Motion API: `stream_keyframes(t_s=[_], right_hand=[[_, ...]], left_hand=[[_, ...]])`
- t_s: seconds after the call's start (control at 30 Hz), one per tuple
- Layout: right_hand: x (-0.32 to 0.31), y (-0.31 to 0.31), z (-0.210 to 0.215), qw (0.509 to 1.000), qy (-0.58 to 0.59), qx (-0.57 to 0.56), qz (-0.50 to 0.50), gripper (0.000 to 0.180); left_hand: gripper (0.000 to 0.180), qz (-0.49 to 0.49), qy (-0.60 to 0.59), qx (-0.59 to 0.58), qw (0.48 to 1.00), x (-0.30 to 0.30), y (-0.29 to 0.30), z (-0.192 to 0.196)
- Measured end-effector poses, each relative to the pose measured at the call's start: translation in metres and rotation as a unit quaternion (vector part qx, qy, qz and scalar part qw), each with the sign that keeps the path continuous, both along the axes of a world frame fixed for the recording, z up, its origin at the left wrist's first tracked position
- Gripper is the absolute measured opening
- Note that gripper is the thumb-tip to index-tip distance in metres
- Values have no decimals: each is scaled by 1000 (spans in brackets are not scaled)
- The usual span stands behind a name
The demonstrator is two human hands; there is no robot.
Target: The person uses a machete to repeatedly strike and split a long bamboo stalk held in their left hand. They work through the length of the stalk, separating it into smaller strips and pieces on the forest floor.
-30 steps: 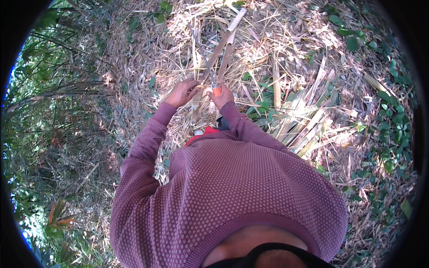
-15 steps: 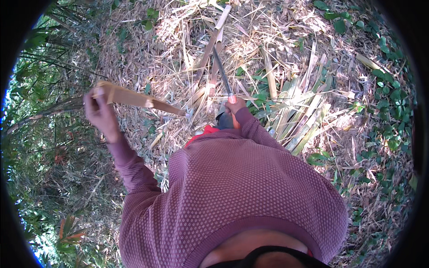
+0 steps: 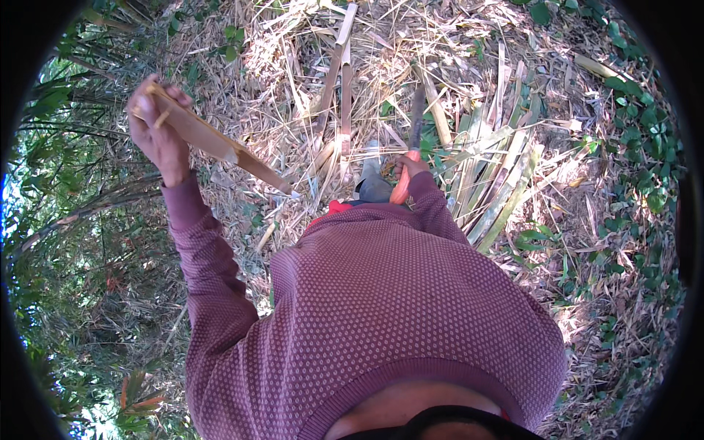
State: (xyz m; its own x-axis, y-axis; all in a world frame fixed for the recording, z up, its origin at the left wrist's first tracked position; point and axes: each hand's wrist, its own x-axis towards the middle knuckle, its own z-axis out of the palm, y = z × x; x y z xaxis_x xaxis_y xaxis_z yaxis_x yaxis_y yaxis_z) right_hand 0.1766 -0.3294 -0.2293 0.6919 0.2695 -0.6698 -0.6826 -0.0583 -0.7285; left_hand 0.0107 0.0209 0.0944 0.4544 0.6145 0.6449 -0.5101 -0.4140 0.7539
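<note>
Dry bamboo litter (image 3: 308,81) covered ground. Left hand (image 3: 158,132) gripped a brown sheath strip (image 3: 220,145), raised clear; right hand (image 3: 411,170) clenched orange-handled knife (image 3: 408,158), blade pointing away fr. body.

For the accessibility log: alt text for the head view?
Seen from above, a person in a maroon sweater lifts a dry brown bamboo sheath in the left hand; the right hand holds an orange-handled knife over straw-littered ground.

Dry tan sheath (image 3: 220,147) raised; orange-handled knife (image 3: 405,165) low.
</note>
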Motion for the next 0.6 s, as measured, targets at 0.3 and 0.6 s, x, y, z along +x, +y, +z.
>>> stream_keyframes(t_s=[0.3, 0.6], right_hand=[[3, -63, 10, 986, -26, -6, -166, 21], [-8, -72, 50, 974, -111, -52, -189, 19]], left_hand=[[40, -68, -142, -66, 985, 22, 15, 114], [47, -12, -318, -91, 944, 163, 2, 85]])
